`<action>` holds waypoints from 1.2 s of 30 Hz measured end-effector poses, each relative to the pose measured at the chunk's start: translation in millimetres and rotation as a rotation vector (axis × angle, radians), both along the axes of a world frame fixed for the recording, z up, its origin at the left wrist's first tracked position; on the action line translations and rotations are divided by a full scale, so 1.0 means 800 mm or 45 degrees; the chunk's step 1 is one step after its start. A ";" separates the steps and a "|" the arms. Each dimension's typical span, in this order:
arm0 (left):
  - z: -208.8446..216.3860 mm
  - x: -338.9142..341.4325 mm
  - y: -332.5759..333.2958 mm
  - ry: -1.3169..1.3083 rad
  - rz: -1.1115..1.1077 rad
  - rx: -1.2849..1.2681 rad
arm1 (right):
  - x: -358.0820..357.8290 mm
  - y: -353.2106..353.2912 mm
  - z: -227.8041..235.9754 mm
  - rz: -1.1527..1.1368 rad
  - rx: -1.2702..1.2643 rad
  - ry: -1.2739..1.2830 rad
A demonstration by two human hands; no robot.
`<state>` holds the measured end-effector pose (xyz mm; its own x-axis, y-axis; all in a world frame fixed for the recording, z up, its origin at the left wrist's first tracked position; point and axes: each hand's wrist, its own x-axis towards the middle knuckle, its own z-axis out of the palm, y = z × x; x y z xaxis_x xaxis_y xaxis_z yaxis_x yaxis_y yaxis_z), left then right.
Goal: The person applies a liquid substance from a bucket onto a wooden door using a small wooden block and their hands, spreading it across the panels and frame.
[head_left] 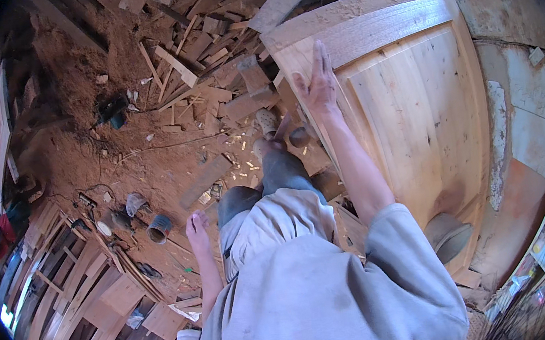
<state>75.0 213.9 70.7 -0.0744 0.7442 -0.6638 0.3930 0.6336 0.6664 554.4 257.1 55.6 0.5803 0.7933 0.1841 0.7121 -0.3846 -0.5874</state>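
My right hand (320, 87) lies on the left edge of a large pale wooden panel (412, 100), fingers stretched out and thumb apart. The panel has a framed border, a raised middle, small dark knots and a darker stain near its lower end. Low beside my left thigh hangs my left hand (196, 227), fingers loosely bent, with nothing visible in it. A grey rounded, cap-like thing (449, 236) rests on the panel's near end, its kind unclear.
Scrap wood (205, 50) is heaped at the back, with offcuts around my feet. A dark bucket-like container (159, 228) stands on the dirt floor at left. Stacked frames and boards (94, 311) fill the lower left. Worn boards (533, 93) stand right of the panel.
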 end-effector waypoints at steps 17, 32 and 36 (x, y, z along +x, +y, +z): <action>-0.009 0.002 0.008 -0.027 -0.065 -0.100 | -0.131 -0.186 0.010 -0.373 -0.740 -0.087; -0.005 -0.023 -0.034 0.003 -0.103 0.001 | -0.083 -0.013 -0.008 -0.384 -0.487 -0.196; -0.005 -0.024 -0.050 -0.087 0.089 0.003 | -0.073 0.009 -0.013 -0.397 -0.465 -0.204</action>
<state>55.7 173.8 66.8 -0.0809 0.7403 -0.6674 0.3013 0.6564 0.6916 496.1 264.0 45.2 0.7869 0.6161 0.0329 0.6009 -0.7531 -0.2678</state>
